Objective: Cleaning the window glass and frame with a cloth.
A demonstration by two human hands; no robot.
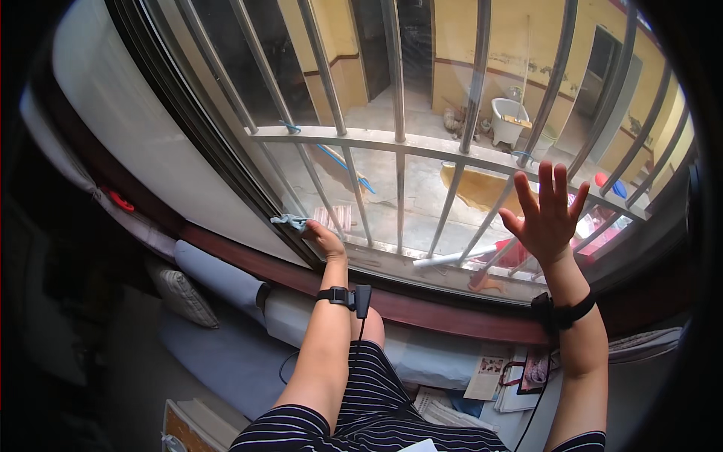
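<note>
A crumpled light-blue cloth (290,221) is pinched in my left hand (327,240), low by the dark upright frame (240,178) of a window. Whether the cloth touches the glass or the frame, I cannot tell. My right hand (545,226) is raised on the right with its fingers spread and nothing in it. It is in front of the window glass (429,192); contact with the pane is not clear. Metal security bars (399,85) stand beyond the glass, joined by a flat crossbar (429,147).
A dark red wooden sill (429,316) runs below the window. Under it are a blue-grey sofa (226,350), a striped cushion (186,296) and papers (486,373). Outside, a white tub (506,121) and a white tube (452,256) are visible. A cable (534,412) hangs by my right arm.
</note>
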